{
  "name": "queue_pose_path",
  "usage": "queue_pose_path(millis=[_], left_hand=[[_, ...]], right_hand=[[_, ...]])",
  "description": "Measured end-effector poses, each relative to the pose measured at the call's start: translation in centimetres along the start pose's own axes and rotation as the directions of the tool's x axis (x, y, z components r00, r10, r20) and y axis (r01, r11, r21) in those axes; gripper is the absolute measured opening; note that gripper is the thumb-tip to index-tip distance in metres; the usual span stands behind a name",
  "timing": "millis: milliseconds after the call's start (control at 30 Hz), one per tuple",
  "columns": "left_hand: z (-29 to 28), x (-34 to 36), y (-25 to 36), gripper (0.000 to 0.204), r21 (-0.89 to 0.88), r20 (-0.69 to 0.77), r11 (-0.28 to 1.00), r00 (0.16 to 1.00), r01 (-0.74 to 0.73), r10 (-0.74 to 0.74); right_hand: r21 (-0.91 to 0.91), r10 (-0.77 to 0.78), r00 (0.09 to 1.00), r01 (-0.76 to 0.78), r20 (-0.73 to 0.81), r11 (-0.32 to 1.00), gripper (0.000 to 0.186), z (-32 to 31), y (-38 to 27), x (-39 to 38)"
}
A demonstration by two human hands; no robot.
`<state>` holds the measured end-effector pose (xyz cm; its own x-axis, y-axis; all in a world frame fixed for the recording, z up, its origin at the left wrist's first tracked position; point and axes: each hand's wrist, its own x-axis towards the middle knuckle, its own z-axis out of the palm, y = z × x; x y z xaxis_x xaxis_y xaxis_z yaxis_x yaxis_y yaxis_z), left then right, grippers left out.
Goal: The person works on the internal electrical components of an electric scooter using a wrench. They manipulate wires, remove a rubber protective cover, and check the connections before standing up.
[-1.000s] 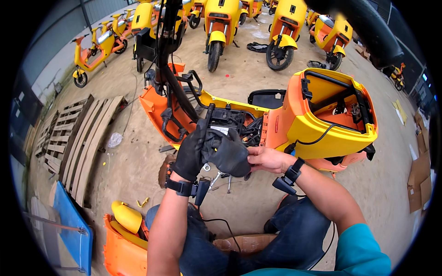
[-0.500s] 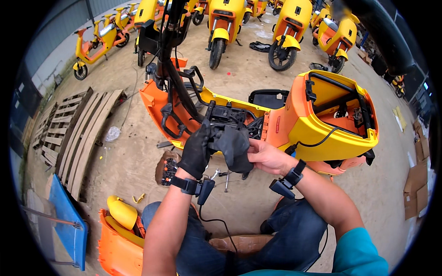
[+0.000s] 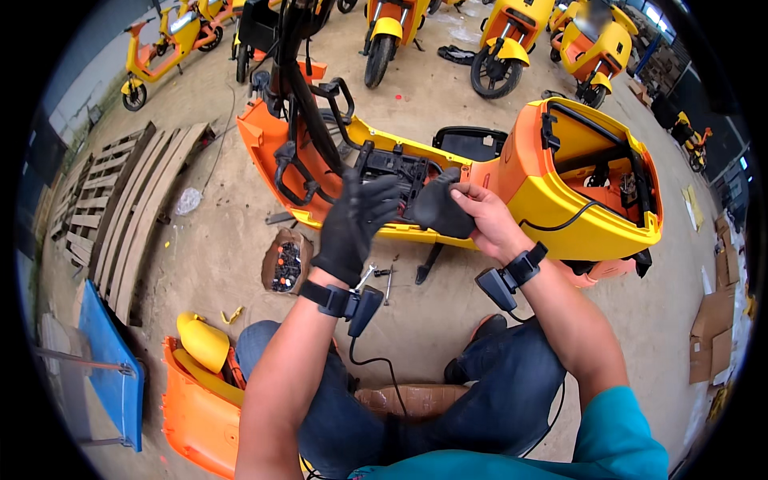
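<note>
My left hand (image 3: 350, 228), in a black work glove, is raised with its fingers stretched out and nothing in them. Bare, my right hand (image 3: 494, 222) pinches a second black glove (image 3: 439, 210) by its edge, and the glove hangs limp toward the left. Both hands are in front of a yellow and orange electric scooter (image 3: 528, 188). Its floor section is uncovered, so a black battery tray area (image 3: 396, 170) with cables shows just beyond the gloves. A gap separates the two hands.
On the ground nearby lie metal wrenches (image 3: 389, 286) and an opened box of small parts (image 3: 286, 264). Orange and yellow body panels (image 3: 200, 416) rest at the lower left, near a blue board (image 3: 112, 368) and wooden pallets (image 3: 152, 216). More scooters (image 3: 500, 60) stand behind.
My hands have moved apart. The left hand has let go of the loose glove and spread its fingers, while the right has carried that glove up and to the right.
</note>
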<state>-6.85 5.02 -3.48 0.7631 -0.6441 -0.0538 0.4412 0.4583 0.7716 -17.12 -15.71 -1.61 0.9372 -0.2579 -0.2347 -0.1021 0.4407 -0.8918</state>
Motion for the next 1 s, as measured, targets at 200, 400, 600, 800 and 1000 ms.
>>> queue_pose_path(millis=[200,400,600,800,1000], left_hand=[[2.4,-1.1,-3.4,0.078,-0.116,0.121,0.978,0.979,0.175,-0.161],[1.8,-0.6,-3.9,0.081,-0.113,0.105,0.992,0.994,0.05,-0.039],[1.9,-0.9,-2.8,0.078,-0.121,0.133,0.983,0.984,0.139,-0.122],[1.8,-1.2,-2.5,0.078,-0.093,0.111,0.984,0.984,0.149,-0.138],[2.4,-1.2,-3.0,0.073,-0.143,0.186,0.985,0.98,0.097,-0.069]], right_hand=[[-0.113,-0.061,0.998,0.061,0.001,0.992,0.027,1.9,2.1,0.3],[0.009,0.128,0.977,-0.131,0.168,0.991,0.031,2.4,1.5,-0.3],[0.04,0.191,0.956,-0.205,0.223,0.978,0.029,0.9,1.0,-0.2],[-0.047,0.217,0.951,-0.212,0.221,0.976,0.028,1.4,1.0,-0.8],[-0.265,0.199,0.969,-0.156,0.144,0.951,0.021,1.1,1.6,-0.3]])
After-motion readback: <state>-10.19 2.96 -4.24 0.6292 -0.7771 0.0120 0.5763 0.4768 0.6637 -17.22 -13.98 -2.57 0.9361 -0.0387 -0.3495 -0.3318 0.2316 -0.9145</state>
